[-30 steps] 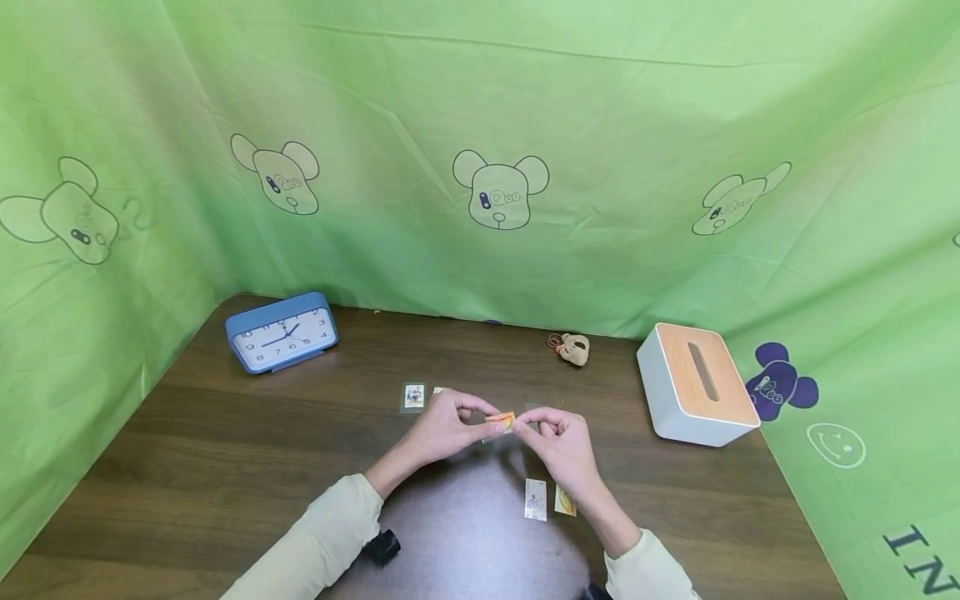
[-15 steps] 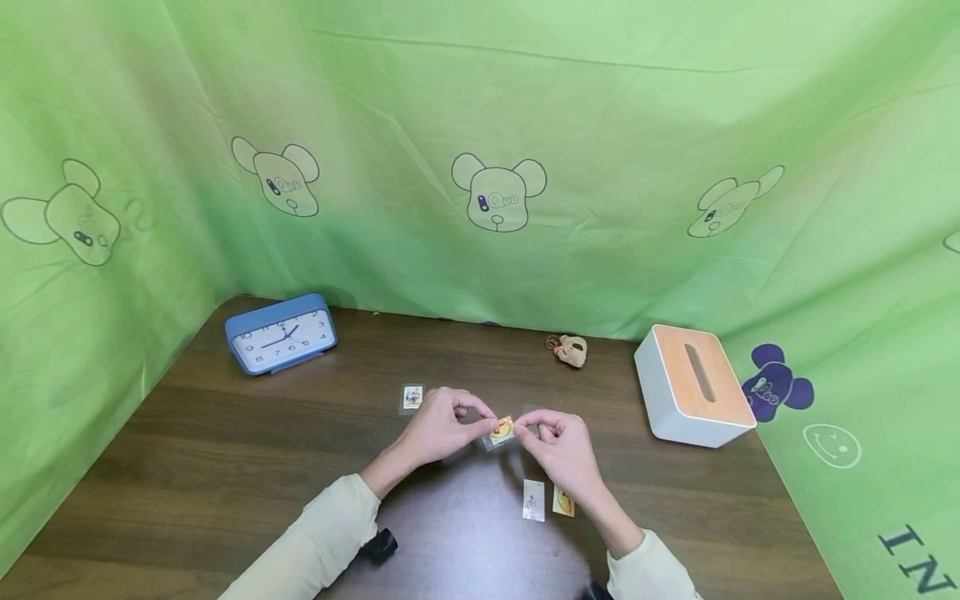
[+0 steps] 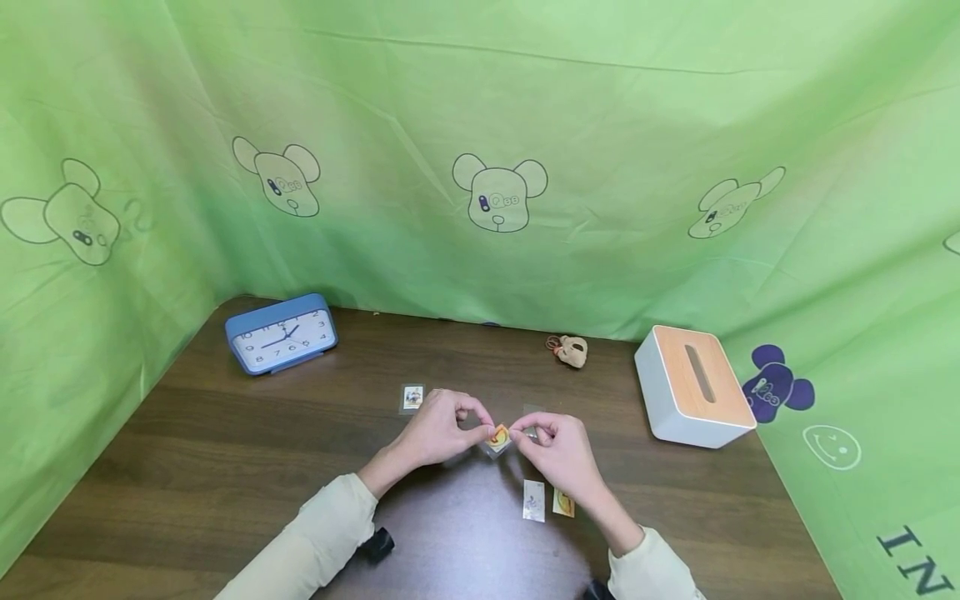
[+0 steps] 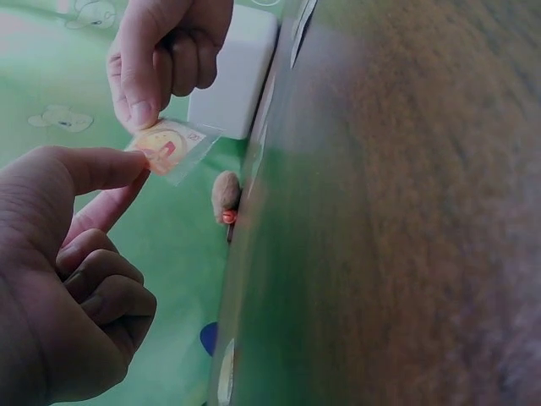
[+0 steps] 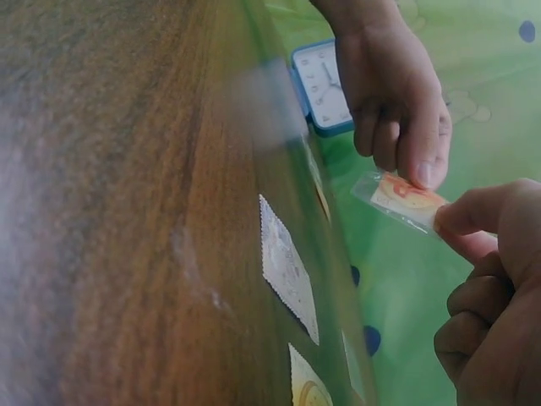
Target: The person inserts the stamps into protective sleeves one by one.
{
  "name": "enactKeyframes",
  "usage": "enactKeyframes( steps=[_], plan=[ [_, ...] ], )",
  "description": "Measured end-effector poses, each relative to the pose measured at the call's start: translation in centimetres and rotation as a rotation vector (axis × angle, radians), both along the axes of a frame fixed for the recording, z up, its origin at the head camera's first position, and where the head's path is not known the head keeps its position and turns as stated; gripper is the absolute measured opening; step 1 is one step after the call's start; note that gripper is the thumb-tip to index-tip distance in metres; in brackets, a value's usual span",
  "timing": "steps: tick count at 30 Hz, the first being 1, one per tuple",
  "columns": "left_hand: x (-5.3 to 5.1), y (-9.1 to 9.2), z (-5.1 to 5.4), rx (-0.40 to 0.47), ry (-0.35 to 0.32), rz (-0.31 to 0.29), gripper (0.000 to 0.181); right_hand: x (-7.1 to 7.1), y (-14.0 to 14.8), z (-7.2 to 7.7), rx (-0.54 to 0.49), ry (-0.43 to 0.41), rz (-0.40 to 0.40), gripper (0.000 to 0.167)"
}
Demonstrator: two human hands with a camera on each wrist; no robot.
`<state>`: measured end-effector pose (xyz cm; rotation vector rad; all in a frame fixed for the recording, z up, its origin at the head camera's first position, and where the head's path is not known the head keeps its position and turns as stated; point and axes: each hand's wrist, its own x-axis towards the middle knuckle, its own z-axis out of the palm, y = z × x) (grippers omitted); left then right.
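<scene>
Thumb and forefinger of the left hand (image 3: 438, 429) and right hand (image 3: 558, 450) are closed in a pinch on opposite sides of an orange-and-yellow stamp (image 3: 499, 437) in a clear sleeve (image 4: 193, 156), raised above the table (image 3: 187, 467). The right wrist view shows its long axis running from ten to four o'clock. Compared with one second earlier, its printed face shows more fully. Head view, from the stamp: grey stamp (image 3: 534, 501) at five o'clock, blue clock (image 3: 283, 333) at ten.
</scene>
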<state>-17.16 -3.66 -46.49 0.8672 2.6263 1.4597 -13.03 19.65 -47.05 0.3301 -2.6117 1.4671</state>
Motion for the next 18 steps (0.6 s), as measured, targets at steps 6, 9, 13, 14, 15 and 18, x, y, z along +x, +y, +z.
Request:
enactKeyframes(
  steps=[6,9,13,14,15,18],
  plan=[
    [-0.6,-0.1,-1.9,-0.001,0.026,0.06,0.008,0.0,0.3,-0.1,-0.061,0.022,-0.038,0.007],
    [-1.5,-0.3,-4.1,0.008,0.062,0.143,0.007,-0.1,0.7,-0.2,-0.073,0.025,-0.057,0.007],
    [-2.0,-0.5,-5.1,0.005,0.105,0.238,0.006,0.1,1.2,-0.3,-0.079,0.006,-0.075,0.006],
    [-2.2,-0.5,-5.2,0.006,0.117,0.255,0.006,0.1,1.3,-0.4,-0.08,0.001,-0.078,0.006],
    [-2.0,-0.6,-4.8,0.011,0.107,0.268,0.007,0.2,1.4,-0.4,-0.084,-0.004,-0.079,0.005],
    [-1.8,-0.6,-4.1,0.019,0.098,0.309,0.008,0.4,1.7,-0.6,-0.084,-0.015,-0.081,0.005]
  ],
)
